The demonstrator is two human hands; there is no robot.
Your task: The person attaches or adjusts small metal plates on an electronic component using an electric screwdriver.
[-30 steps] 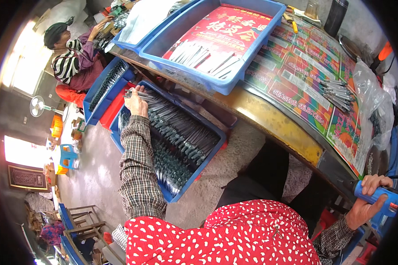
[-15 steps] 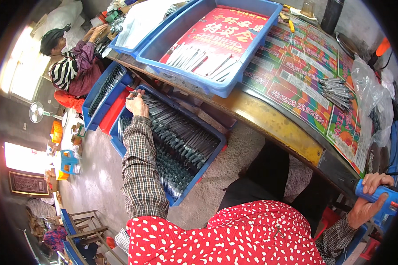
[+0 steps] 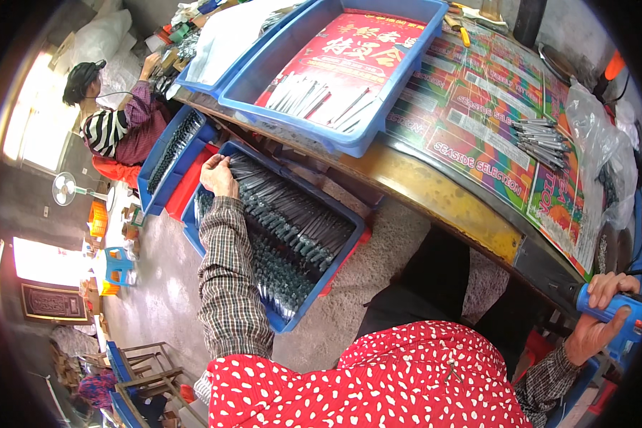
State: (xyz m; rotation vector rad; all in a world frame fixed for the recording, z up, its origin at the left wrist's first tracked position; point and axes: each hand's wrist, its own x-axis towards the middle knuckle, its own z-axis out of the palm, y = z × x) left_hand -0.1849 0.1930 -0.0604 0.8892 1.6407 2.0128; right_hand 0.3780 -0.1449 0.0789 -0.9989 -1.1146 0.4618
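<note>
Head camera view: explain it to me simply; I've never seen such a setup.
There is no machine here: these are a person's own bare hands, seen from above by a wide camera worn on the head, which bends straight edges. The left hand is at the upper-left end of a blue bin of dark thin rods; whether it holds any is unclear. The right hand grips a blue rounded object. The table bears a blue tray and a loose pile of grey rods.
</note>
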